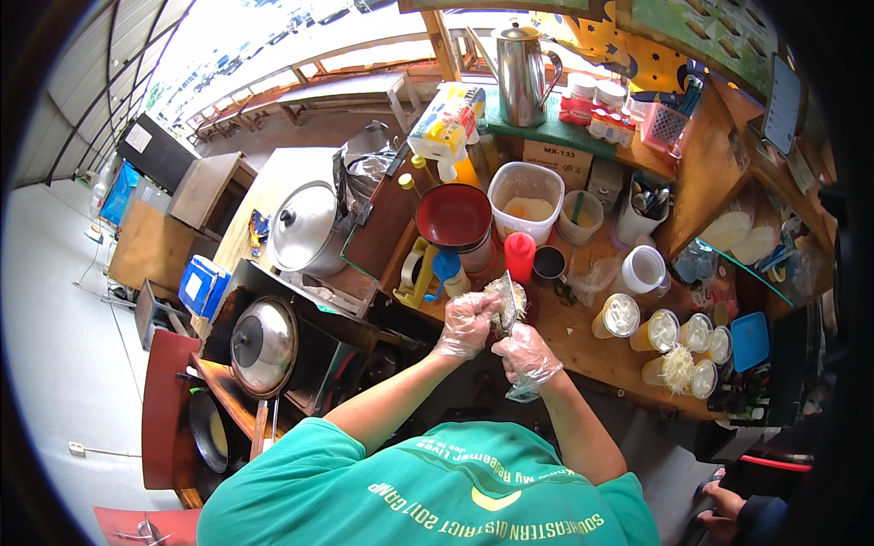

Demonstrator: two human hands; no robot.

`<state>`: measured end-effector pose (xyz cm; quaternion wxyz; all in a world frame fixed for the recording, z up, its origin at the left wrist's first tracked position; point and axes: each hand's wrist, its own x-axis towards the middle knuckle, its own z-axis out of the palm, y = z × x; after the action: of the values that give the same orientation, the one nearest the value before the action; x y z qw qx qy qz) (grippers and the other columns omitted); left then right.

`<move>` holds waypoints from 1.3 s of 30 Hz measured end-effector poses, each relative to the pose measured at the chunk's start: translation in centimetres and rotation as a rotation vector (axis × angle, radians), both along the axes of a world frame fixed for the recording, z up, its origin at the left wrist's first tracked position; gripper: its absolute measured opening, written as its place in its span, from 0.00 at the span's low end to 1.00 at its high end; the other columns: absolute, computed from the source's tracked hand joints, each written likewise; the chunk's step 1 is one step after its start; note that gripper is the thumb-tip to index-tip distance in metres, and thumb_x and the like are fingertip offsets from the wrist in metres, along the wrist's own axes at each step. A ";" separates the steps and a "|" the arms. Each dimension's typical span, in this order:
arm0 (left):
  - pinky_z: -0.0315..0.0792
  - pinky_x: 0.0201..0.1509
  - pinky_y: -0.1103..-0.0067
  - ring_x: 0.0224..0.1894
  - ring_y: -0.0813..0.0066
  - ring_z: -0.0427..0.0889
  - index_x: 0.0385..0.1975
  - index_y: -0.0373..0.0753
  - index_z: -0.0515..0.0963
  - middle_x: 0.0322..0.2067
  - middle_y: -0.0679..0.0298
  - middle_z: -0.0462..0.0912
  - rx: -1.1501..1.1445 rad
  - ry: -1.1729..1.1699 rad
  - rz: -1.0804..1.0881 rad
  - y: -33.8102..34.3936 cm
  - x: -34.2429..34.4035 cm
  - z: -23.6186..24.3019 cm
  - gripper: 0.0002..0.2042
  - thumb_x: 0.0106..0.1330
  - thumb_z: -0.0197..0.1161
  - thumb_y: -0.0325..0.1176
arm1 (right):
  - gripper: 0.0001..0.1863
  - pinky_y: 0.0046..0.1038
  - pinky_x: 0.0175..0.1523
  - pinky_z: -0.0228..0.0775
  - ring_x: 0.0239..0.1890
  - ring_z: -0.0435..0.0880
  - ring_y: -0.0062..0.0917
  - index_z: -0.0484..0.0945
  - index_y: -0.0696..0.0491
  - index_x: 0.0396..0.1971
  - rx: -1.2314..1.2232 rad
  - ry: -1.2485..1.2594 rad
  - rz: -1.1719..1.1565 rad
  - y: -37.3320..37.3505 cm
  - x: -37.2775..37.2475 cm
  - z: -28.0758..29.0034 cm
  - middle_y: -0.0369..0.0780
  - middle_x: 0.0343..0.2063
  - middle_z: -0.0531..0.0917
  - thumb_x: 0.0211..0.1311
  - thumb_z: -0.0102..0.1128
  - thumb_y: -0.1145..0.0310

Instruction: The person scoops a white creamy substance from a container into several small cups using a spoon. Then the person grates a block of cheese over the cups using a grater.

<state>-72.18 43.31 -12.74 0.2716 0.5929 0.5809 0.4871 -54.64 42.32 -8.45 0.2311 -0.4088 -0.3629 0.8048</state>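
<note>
Pale, stringy shredded clump (520,298), just to the near side of the red plastic squeeze bottle (520,257): left hand (467,325) curls around it, right hand (528,358) grips a grey metal blade-like tool (507,300), whose slip could tear a clear plastic glove (523,391) or scatter strands.

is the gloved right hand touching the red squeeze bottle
Apart: the head view shows the bare wooden counter between the gloved right hand and the red squeeze bottle beyond it.
</note>
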 end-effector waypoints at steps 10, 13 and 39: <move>0.77 0.42 0.75 0.33 0.75 0.85 0.42 0.32 0.87 0.31 0.57 0.89 0.052 0.111 -0.089 -0.1 0.2 0.1 0.07 0.70 0.69 0.28 | 0.11 0.23 0.17 0.65 0.13 0.72 0.16 0.71 0.50 0.32 0.017 0.150 -0.057 -0.2 0.0 -1.7 0.31 0.17 0.72 0.63 0.68 0.67; 0.77 0.45 0.77 0.36 0.79 0.84 0.43 0.32 0.88 0.34 0.61 0.91 -0.066 0.013 -0.076 0.6 0.5 -0.4 0.07 0.71 0.69 0.28 | 0.12 0.21 0.16 0.62 0.14 0.69 0.13 0.69 0.48 0.34 -0.062 0.062 -0.082 -0.4 -0.4 -1.0 0.29 0.17 0.69 0.62 0.67 0.72; 0.78 0.44 0.82 0.38 0.82 0.83 0.50 0.32 0.84 0.42 0.63 0.88 -0.143 -0.328 0.022 2.1 -1.3 1.8 0.10 0.76 0.65 0.30 | 0.10 0.33 0.30 0.74 0.20 0.74 0.27 0.74 0.58 0.41 0.471 -0.322 0.028 -0.3 0.5 -1.2 0.38 0.20 0.74 0.61 0.58 0.72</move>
<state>-73.52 45.45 -10.94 0.3987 0.4782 0.5684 0.5379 -54.17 41.99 -9.66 0.2478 -0.4614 -0.5777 0.6261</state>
